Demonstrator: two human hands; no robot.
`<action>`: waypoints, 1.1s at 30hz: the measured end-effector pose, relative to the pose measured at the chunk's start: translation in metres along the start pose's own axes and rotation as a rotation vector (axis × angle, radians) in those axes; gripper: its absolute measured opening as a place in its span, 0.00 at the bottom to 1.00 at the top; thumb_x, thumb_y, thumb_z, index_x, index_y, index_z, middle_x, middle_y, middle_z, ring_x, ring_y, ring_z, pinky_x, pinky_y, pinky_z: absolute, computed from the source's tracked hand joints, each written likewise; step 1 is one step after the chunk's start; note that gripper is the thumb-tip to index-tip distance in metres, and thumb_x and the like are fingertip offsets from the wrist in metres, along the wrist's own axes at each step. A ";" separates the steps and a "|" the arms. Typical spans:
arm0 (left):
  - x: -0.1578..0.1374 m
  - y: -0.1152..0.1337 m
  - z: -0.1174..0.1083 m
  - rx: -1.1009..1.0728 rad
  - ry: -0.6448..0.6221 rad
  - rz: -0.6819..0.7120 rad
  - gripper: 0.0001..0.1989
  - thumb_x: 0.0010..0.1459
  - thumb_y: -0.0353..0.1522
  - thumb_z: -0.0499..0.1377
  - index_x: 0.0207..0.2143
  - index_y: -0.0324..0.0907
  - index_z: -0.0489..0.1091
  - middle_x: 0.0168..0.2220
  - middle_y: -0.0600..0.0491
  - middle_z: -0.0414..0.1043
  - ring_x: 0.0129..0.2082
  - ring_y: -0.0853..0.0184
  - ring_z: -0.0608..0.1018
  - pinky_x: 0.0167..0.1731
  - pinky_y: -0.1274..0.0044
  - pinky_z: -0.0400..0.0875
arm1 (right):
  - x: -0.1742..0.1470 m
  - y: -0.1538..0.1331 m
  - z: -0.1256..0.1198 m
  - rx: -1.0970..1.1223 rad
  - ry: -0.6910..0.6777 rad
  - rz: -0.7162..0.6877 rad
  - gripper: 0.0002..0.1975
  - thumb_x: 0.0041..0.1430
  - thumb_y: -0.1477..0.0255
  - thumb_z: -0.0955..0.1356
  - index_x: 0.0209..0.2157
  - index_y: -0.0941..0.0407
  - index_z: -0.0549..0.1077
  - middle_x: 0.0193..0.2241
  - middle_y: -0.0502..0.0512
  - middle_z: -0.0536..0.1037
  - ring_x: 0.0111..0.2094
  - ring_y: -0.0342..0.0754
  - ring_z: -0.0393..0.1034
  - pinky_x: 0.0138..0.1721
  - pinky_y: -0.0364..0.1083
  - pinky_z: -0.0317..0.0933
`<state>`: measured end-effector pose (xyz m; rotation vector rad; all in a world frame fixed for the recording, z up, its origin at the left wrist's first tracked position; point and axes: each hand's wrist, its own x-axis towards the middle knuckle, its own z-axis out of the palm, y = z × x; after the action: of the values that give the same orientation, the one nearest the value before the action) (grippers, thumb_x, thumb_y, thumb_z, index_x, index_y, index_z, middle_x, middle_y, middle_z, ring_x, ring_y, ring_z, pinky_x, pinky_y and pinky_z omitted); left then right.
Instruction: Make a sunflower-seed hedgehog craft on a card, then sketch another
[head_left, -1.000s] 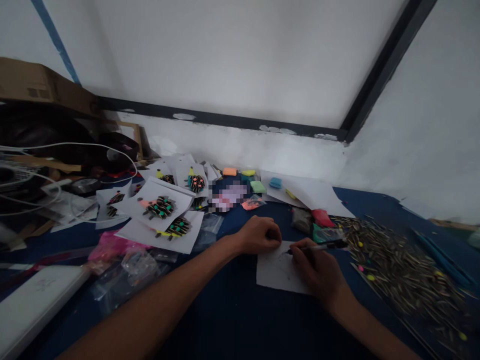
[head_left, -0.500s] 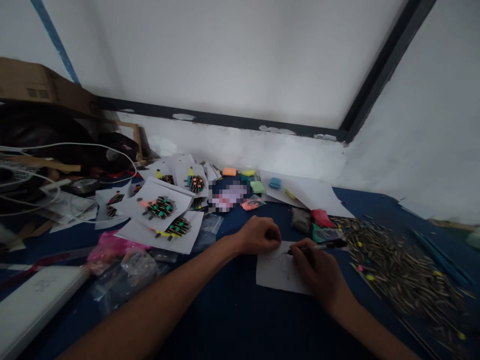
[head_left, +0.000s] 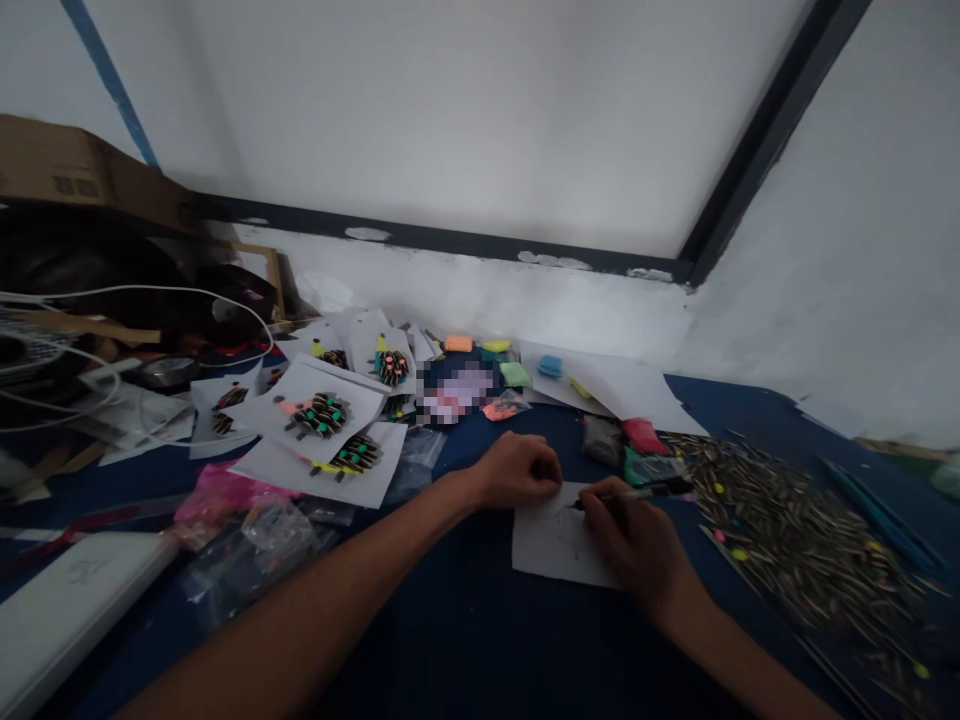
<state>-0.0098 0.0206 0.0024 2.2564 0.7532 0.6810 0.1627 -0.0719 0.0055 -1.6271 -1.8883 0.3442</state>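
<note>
A small white sheet of paper (head_left: 546, 550) lies on the dark blue table, with thin, faint pen lines drawn on it. My left hand (head_left: 519, 470) is curled, its fingertips pressing the upper left corner of the sheet down. Between the closed fingers of my right hand (head_left: 634, 535) is a black pen (head_left: 664, 487), its tip down on the paper. The right hand covers the sheet's right part. Just beyond it lie small packets: brown clay (head_left: 602, 440), red clay (head_left: 645, 436) and a green one (head_left: 651, 467).
Striped seeds (head_left: 810, 560) with a few coloured balls spread at right, beside a blue strip (head_left: 885, 515). Cards with seed hedgehogs (head_left: 319, 412) overlap at left. Plastic bags (head_left: 262, 550) and a white box (head_left: 82, 610) lie nearer. More clay packets (head_left: 459, 344) line the back.
The pen tip has shifted very slightly on the paper, and the drawn lines show a little more. My left hand stays in place.
</note>
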 end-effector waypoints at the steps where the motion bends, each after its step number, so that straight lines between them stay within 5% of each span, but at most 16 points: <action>1: 0.000 0.000 0.000 -0.001 0.001 0.000 0.05 0.47 0.25 0.60 0.28 0.37 0.76 0.29 0.54 0.69 0.27 0.73 0.71 0.27 0.83 0.62 | 0.000 0.000 0.000 -0.003 0.003 0.000 0.14 0.60 0.61 0.58 0.28 0.54 0.68 0.15 0.48 0.70 0.17 0.46 0.67 0.20 0.43 0.54; 33: 0.000 -0.001 0.000 -0.004 -0.009 0.013 0.05 0.47 0.25 0.60 0.28 0.37 0.76 0.29 0.55 0.68 0.27 0.74 0.70 0.26 0.83 0.62 | 0.004 0.007 -0.006 0.065 0.021 0.072 0.18 0.60 0.59 0.60 0.21 0.54 0.68 0.21 0.52 0.75 0.20 0.45 0.70 0.22 0.43 0.59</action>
<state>-0.0103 0.0212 0.0018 2.2613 0.7331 0.6770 0.1714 -0.0680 0.0071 -1.6521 -1.7873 0.4125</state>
